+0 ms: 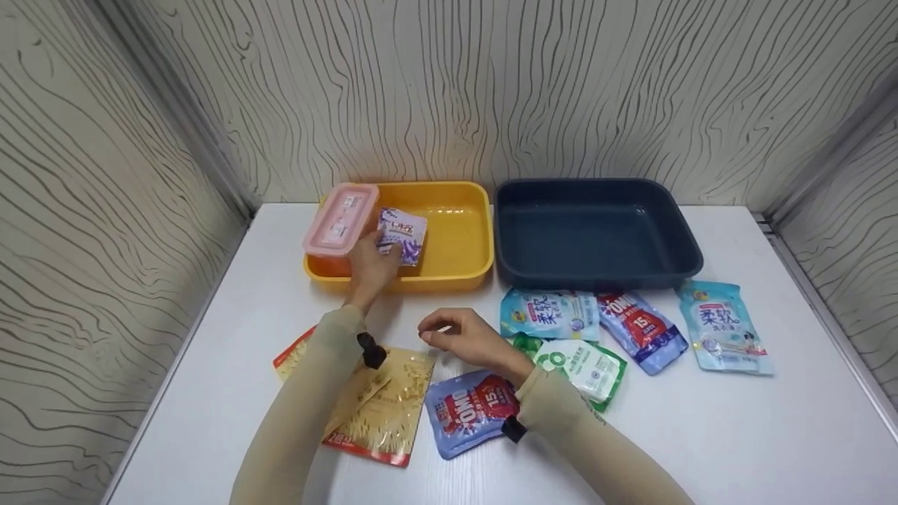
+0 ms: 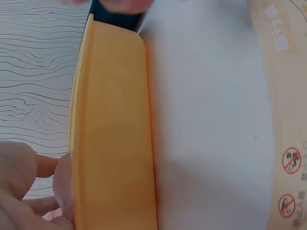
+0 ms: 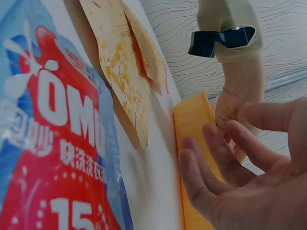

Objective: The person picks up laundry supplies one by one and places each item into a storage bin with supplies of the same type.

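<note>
The left hand (image 1: pixel 375 263) is pinching a lilac pouch (image 1: pixel 405 228) by its left side, as we are seeing it from the head, while the right hand (image 1: pixel 470 340) is holding nothing, its fingers bending loosely above the table (image 1: pixel 807 428). We are finding the pouch inside the yellow basin (image 1: pixel 459 245), leaning at a tilt just beside a box with a pink lid (image 1: pixel 342 221). It is looking small, nearly square and slightly glossy; we are reading what appears to be "Liby" across its upper half, with smaller print beneath and a deeper purple design filling the lower right corner. The hand is covering part of its left edge. We are also noticing gold packets (image 1: pixel 393 407) lying nearer the person and a dark blue basin (image 1: pixel 596 238) standing beside the yellow one.
</note>
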Demonstrator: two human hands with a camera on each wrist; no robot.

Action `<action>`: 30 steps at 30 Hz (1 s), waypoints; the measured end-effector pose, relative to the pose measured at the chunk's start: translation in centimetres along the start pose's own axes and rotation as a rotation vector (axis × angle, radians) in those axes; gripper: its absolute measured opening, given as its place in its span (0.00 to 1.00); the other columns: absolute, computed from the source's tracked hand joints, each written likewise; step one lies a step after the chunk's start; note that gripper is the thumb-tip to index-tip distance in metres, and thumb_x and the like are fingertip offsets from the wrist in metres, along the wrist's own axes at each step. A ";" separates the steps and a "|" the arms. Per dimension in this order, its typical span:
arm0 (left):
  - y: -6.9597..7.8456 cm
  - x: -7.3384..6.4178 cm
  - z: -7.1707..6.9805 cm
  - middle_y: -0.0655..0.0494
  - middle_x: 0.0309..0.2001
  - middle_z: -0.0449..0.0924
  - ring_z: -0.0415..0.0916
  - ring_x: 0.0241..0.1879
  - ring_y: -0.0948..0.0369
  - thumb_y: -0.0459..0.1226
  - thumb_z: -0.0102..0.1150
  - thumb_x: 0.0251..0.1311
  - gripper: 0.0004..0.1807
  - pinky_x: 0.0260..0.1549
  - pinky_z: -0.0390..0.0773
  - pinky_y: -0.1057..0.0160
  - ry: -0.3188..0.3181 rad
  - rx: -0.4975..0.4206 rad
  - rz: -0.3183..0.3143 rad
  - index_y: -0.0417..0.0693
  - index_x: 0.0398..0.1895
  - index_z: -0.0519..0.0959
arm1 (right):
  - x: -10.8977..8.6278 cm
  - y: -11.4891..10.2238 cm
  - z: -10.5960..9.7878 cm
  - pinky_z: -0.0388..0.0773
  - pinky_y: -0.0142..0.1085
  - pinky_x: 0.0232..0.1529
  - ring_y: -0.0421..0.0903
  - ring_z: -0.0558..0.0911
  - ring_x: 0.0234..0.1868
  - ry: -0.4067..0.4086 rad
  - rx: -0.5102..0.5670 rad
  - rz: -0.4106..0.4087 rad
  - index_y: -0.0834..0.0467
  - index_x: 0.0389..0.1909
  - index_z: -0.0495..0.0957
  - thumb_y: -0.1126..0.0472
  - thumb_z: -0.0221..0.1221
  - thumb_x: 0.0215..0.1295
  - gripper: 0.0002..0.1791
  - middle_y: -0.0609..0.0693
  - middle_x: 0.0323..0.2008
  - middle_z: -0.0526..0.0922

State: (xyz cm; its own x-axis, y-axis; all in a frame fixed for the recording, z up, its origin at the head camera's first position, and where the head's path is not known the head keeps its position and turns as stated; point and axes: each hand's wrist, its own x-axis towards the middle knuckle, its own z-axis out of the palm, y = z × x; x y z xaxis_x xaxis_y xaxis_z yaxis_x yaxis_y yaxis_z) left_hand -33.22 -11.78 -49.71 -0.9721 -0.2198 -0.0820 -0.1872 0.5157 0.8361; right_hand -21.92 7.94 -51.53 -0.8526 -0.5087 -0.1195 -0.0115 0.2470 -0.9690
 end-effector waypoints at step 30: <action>0.4 -0.1 0.2 0.42 0.61 0.77 0.74 0.60 0.47 0.35 0.66 0.69 0.27 0.74 0.74 0.46 -0.136 0.292 -0.079 0.36 0.68 0.72 | 3.8 1.2 -4.5 0.91 0.38 0.49 0.49 0.93 0.43 0.606 0.652 0.295 0.64 0.58 0.71 0.60 0.53 0.85 0.12 0.63 0.49 0.89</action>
State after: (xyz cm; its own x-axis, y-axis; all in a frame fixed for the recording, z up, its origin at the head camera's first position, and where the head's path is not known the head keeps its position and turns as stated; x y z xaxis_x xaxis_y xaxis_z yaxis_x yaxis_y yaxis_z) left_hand -33.24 -11.36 -49.44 -0.9592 -0.1663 -0.2287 -0.2764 0.7213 0.6351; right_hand -27.54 10.04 -52.12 -0.9031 0.0629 -0.4249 0.3876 -0.3068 -0.8693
